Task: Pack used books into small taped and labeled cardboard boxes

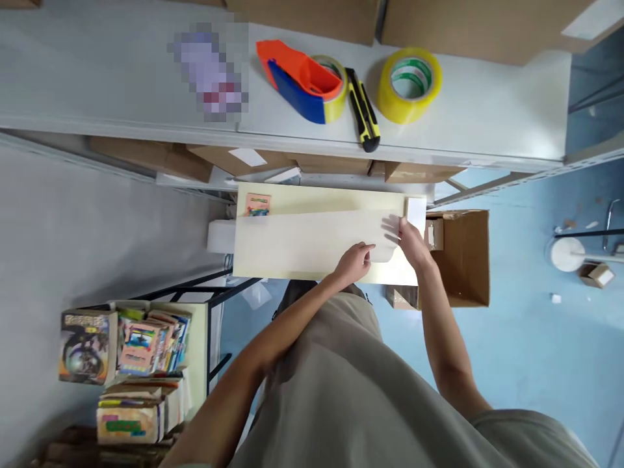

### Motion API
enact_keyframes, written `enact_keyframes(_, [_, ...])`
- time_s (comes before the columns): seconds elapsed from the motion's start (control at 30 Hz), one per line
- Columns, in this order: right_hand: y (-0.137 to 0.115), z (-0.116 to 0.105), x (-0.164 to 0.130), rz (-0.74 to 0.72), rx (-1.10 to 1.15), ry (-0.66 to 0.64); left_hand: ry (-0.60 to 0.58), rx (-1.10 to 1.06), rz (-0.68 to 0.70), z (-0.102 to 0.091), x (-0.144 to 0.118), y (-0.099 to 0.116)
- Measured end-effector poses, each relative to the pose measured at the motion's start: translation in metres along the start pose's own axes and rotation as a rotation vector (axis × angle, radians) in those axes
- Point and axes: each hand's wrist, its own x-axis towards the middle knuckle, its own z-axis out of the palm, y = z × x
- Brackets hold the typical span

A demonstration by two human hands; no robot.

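A long, translucent whitish plastic sheet (302, 240) stretches across the pale tabletop (331, 198). My right hand (413, 244) grips its right end, and the fingers show faintly through the film. Closer to my body, my left hand (353, 265) is closed at the sheet's near edge with the index finger reaching over it; the fingertips seem to pinch the film. At the table's far left corner lies a small pink book (257, 204), its lower edge touched by the sheet. A small white pad or box (416, 211) sits at the far right corner.
On the shelf above are a tape dispenser (305, 81), a utility knife (362, 110) and a yellow tape roll (408, 84). An open cardboard box (465, 260) stands right of the table. Stacked books (141, 344) fill a rack at lower left.
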Motion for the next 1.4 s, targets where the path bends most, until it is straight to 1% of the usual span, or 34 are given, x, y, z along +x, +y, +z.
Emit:
enact_keyframes(0.07, [0.031,-0.009,-0.003,0.027,-0.123,0.127,-0.096,0.096,-0.015,0.018,0.009,-0.006])
enact_keyframes(0.13, [0.059,-0.014,0.001,0.06,-0.253,0.237,-0.177,0.154,0.005,0.027,0.01,-0.012])
enact_keyframes(0.2, [0.083,-0.016,0.008,0.114,-0.332,0.317,-0.226,0.169,0.041,0.024,0.006,-0.024])
enact_keyframes(0.23, [0.094,-0.016,0.013,0.147,-0.354,0.344,-0.225,0.165,0.046,0.017,0.002,-0.034])
enact_keyframes(0.27, [0.103,-0.017,0.017,0.179,-0.372,0.366,-0.197,0.152,0.027,0.008,-0.005,-0.047])
enact_keyframes(0.3, [0.112,-0.018,0.022,0.209,-0.391,0.385,-0.143,0.137,-0.022,-0.005,-0.013,-0.063])
enact_keyframes(0.33, [0.12,-0.019,0.026,0.236,-0.418,0.399,-0.059,0.119,-0.099,-0.02,-0.024,-0.081])
enact_keyframes(0.4, [0.132,-0.019,0.033,0.276,-0.484,0.423,0.173,0.041,-0.28,-0.054,-0.051,-0.119])
enact_keyframes(0.47, [0.139,-0.018,0.038,0.295,-0.543,0.448,0.438,-0.102,-0.416,-0.086,-0.083,-0.155])
enact_keyframes(0.5, [0.141,-0.016,0.039,0.297,-0.562,0.46,0.494,-0.117,-0.442,-0.1,-0.098,-0.169])
enact_keyframes(0.57, [0.141,-0.012,0.04,0.297,-0.589,0.488,0.526,-0.134,-0.482,-0.12,-0.122,-0.189])
enact_keyframes(0.63, [0.137,-0.004,0.038,0.295,-0.627,0.535,0.477,-0.101,-0.528,-0.128,-0.136,-0.201])
enact_keyframes(0.7, [0.131,0.006,0.035,0.279,-0.682,0.605,0.41,-0.053,-0.569,-0.126,-0.141,-0.207])
enact_keyframes(0.77, [0.124,0.022,0.034,0.226,-0.737,0.649,0.369,-0.019,-0.586,-0.116,-0.141,-0.211])
enact_keyframes(0.8, [0.121,0.034,0.034,0.185,-0.751,0.638,0.362,-0.01,-0.593,-0.111,-0.141,-0.213])
enact_keyframes(0.83, [0.117,0.048,0.036,0.141,-0.75,0.599,0.356,0.004,-0.599,-0.106,-0.141,-0.215])
enact_keyframes(0.87, [0.114,0.066,0.037,0.097,-0.736,0.531,0.35,0.025,-0.602,-0.102,-0.141,-0.218])
enact_keyframes(0.93, [0.109,0.113,0.042,0.032,-0.685,0.332,0.31,0.106,-0.594,-0.097,-0.144,-0.224])
enact_keyframes(0.97, [0.107,0.142,0.045,0.014,-0.659,0.223,0.277,0.155,-0.583,-0.098,-0.146,-0.228])
enact_keyframes(1.03, [0.106,0.207,0.051,0.013,-0.624,0.016,0.208,0.225,-0.548,-0.103,-0.151,-0.236])
enact_keyframes(1.1, [0.107,0.275,0.059,0.06,-0.609,-0.144,0.168,0.219,-0.493,-0.112,-0.156,-0.247])
enact_keyframes(1.17, [0.111,0.337,0.069,0.141,-0.616,-0.245,0.156,0.163,-0.429,-0.125,-0.158,-0.259])
enact_keyframes(1.2, [0.114,0.363,0.075,0.195,-0.606,-0.26,0.155,0.125,-0.402,-0.131,-0.158,-0.266])
enact_keyframes(1.23, [0.117,0.385,0.081,0.257,-0.587,-0.249,0.152,0.085,-0.383,-0.138,-0.157,-0.272])
enact_keyframes(1.27, [0.121,0.403,0.087,0.314,-0.568,-0.219,0.145,0.044,-0.374,-0.145,-0.156,-0.278])
enact_keyframes(1.33, [0.128,0.425,0.097,0.399,-0.538,-0.14,0.114,-0.021,-0.385,-0.159,-0.153,-0.289])
enact_keyframes(1.4, [0.134,0.434,0.103,0.435,-0.522,-0.082,0.127,-0.04,-0.425,-0.175,-0.147,-0.298])
